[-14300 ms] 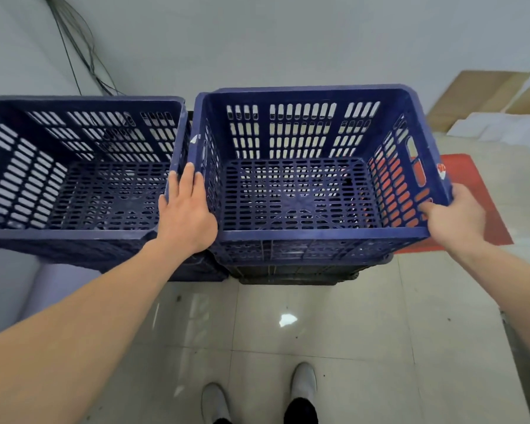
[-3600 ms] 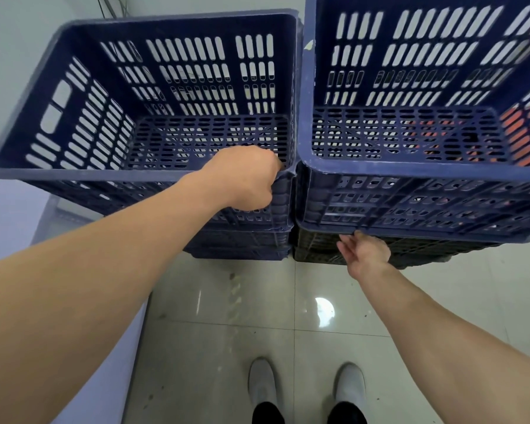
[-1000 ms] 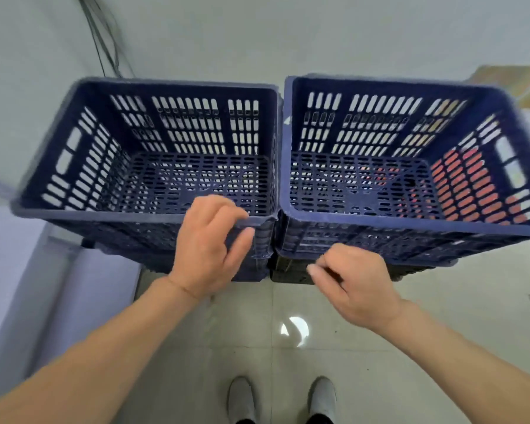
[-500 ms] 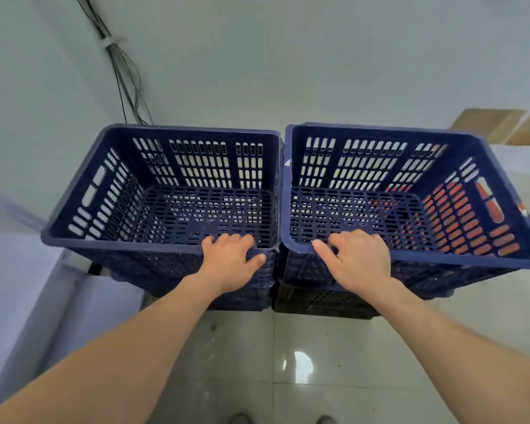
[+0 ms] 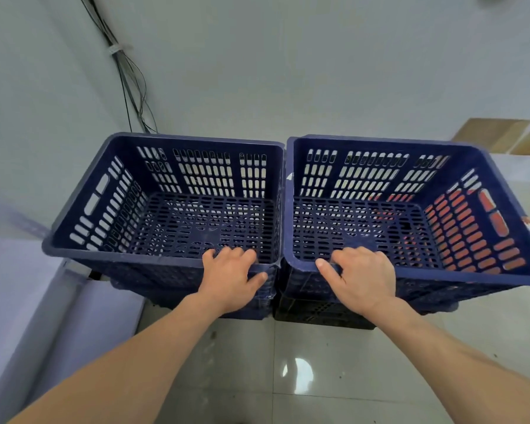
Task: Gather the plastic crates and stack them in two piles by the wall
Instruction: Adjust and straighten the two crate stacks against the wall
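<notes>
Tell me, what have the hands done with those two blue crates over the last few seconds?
The left hand rose from its crate's front corner onto the left crate rim. The right hand climbed from under the stack to grip the right crate rim. Both piles stayed side by side at the wall.

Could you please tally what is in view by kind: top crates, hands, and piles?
Top crates: 2, blue, left and right.
Hands: 2, left and right, each gripping a near rim.
Piles: 2; crates underneath too hidden to count.
Total: 6.
</notes>
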Demonstrator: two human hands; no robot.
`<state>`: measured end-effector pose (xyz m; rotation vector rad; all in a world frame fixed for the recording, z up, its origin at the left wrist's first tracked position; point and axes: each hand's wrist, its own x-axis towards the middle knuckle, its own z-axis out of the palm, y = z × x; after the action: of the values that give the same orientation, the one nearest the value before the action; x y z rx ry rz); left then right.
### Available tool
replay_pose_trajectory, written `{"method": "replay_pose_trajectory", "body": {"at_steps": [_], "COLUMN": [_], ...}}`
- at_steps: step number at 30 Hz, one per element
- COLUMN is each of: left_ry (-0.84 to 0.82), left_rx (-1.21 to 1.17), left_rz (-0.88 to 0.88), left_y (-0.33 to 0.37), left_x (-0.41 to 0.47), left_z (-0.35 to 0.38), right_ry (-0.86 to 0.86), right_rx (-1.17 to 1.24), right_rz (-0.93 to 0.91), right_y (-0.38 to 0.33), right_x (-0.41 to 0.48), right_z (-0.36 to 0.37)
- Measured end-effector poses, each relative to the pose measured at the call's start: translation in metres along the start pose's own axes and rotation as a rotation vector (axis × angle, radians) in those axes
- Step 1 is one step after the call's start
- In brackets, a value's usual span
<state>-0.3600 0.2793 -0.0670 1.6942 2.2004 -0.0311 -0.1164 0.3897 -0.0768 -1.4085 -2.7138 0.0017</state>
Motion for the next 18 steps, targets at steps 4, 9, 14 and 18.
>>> {"method": "replay_pose_trajectory", "body": {"at_steps": [4, 9, 14, 18], "left_ry": [-0.086, -0.280, -0.255, -0.196], "left_rx": [0.021, 0.033, 0.018, 0.038], "left_rz": [0.044, 0.066, 0.056, 0.063], "left_y": [-0.004, -0.006, -0.011, -0.024], "left_x": [0.000, -0.001, -0.026, -0.042], "left_z": [-0.006, -0.029, -0.059, -0.080], "right_ry": [-0.042, -0.342, -0.584, -0.588], "right_rx": [-0.020, 0.012, 0.077, 0.059], "right_rz": [-0.005, -0.037, 0.021, 0.023], "right_y": [-0.004, 0.000, -0.004, -0.019], "right_x": [0.001, 0.004, 0.003, -0.010], "right_z": [-0.008, -0.035, -0.059, -0.074]}}
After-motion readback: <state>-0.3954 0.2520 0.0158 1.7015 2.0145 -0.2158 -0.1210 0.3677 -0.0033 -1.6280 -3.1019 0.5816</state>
